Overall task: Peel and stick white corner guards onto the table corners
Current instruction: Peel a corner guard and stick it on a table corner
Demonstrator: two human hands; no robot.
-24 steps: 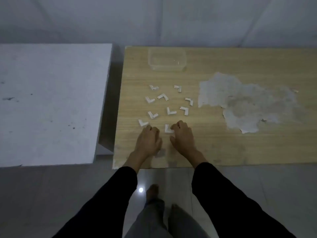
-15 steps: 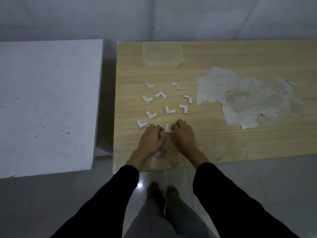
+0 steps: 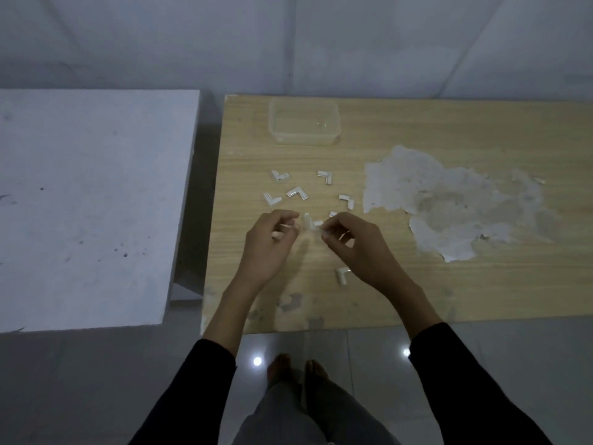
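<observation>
Several white L-shaped corner guards (image 3: 296,192) lie scattered on the wooden table (image 3: 417,284). My hands are raised just above them, close together. My left hand (image 3: 269,248) has its fingers curled round a small white piece (image 3: 278,234), which looks like a corner guard. My right hand (image 3: 356,252) pinches a blurred white piece (image 3: 317,231) at its fingertips. One guard (image 3: 308,220) shows between the two hands. Another guard (image 3: 342,275) lies on the table under my right wrist. My hands hide some of the guards.
A clear plastic container (image 3: 304,126) stands at the table's far left. A large patch of peeled surface (image 3: 449,203) lies to the right. A white table (image 3: 90,203) stands to the left across a narrow gap. My bare feet (image 3: 298,370) are on the tiled floor.
Both hands have lifted off the table from beside a guard at the front of the cluster, and each now has a white piece in its fingers. The view has moved closer.
</observation>
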